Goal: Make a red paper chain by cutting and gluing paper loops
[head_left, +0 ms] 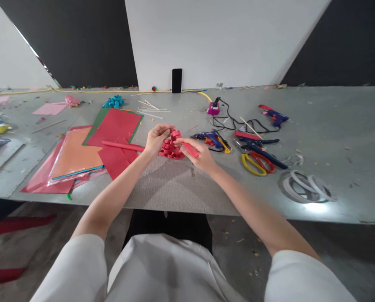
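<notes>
Both of my hands are together over the table's middle. My left hand (157,138) is closed, its thumb and fingertips pinching the curled end of a red paper strip (190,149). The flat length of that strip runs under the fingers of my right hand (201,156), which is closed on it. Just below and between the hands sits a bunch of curled red paper loops (171,151), partly hidden by my fingers. A rolled red paper tube (121,145) lies left of my left hand, its near end behind the wrist.
Red paper sheets (112,130) and an orange pack (77,153) lie left. Rightward are a blue glue gun (214,139), yellow-handled scissors (253,165), blue-handled pliers (266,153), another glue gun (277,117) and white tape rings (303,186). A phone (176,81) leans at the back.
</notes>
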`<state>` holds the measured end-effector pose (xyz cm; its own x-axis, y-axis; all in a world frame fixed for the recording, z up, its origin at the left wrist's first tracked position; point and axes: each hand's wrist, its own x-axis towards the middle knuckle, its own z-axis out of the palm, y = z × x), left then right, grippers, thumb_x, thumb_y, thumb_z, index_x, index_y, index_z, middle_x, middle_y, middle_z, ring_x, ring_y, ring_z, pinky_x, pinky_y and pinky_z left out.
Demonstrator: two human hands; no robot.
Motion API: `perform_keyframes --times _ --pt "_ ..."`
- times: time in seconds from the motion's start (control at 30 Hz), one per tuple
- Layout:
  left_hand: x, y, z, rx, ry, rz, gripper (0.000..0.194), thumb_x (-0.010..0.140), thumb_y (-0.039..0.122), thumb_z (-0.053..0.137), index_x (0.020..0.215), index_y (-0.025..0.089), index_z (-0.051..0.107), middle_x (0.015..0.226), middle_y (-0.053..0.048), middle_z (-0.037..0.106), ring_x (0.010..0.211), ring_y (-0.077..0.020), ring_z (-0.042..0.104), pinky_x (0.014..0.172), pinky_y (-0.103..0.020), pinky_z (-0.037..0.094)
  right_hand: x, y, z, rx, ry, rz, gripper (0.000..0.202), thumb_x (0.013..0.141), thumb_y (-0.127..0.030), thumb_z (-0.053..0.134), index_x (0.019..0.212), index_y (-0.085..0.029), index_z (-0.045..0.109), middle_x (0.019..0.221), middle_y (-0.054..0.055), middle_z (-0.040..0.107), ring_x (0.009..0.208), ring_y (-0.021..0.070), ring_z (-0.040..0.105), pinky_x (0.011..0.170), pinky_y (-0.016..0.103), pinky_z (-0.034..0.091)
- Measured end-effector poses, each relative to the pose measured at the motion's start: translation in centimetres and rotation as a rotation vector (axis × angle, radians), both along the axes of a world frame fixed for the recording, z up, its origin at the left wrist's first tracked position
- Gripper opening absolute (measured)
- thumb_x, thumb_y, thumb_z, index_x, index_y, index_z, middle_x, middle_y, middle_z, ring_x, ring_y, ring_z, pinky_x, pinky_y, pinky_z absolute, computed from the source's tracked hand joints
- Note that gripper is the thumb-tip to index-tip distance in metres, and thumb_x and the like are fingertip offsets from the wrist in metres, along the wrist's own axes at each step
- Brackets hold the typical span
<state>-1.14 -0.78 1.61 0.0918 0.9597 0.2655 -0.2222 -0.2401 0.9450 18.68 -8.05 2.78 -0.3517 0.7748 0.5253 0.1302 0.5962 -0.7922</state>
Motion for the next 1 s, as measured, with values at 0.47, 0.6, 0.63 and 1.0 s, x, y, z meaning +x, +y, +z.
perform_keyframes --times 0.47,0.6,0.63,1.0 --pt "0.2 -0.7 0.2 -0.186 0.111 -0.201 0.041 0.089 0.059 0.077 0.084 0.018 0.076 0.077 -0.004 0.075 0.066 -0.0146 0.071 0.061 -0.025 0.055 0.6 1.3 -0.8 0.17 -0.117 -0.001 0.033 0.102 -0.034 0.06 0.132 -0.03 0.073 0.117 0.008 0.076 0.104 0.0219 0.071 0.1 0.044 0.057" --pt "0.1 -1.0 0.4 -0.118 0.146 -0.203 0.036 0.085 0.055 0.08 0.083 0.019 0.076 0.078 -0.001 0.074 0.068 -0.0121 0.067 0.063 -0.023 0.052 0.6 1.4 -0.8 0.163 -0.15 -0.008 0.036 0.101 -0.034 0.062 0.135 -0.03 0.071 0.12 0.008 0.074 0.109 0.0227 0.07 0.102 0.045 0.056" --pt "0.1 -0.9 0.4 -0.109 0.151 -0.177 0.037 0.084 0.056 0.08 0.08 0.019 0.075 0.075 -0.001 0.072 0.067 -0.012 0.065 0.062 -0.023 0.05 0.6 1.3 -0.8 0.168 -0.158 -0.008 0.036 0.1 -0.034 0.062 0.134 -0.03 0.071 0.121 0.008 0.075 0.109 0.0229 0.07 0.102 0.045 0.056" --pt "0.4 -1.4 1.2 0.229 0.385 0.076 0.037 0.099 0.047 0.062 0.076 0.018 0.068 0.071 0.0 0.064 0.068 -0.0128 0.056 0.068 -0.026 0.045 1.0 0.8 -0.3 0.07 -0.054 -0.123 0.032 0.104 -0.05 0.056 0.116 -0.027 0.075 0.1 0.006 0.079 0.092 0.0221 0.073 0.089 0.041 0.058"
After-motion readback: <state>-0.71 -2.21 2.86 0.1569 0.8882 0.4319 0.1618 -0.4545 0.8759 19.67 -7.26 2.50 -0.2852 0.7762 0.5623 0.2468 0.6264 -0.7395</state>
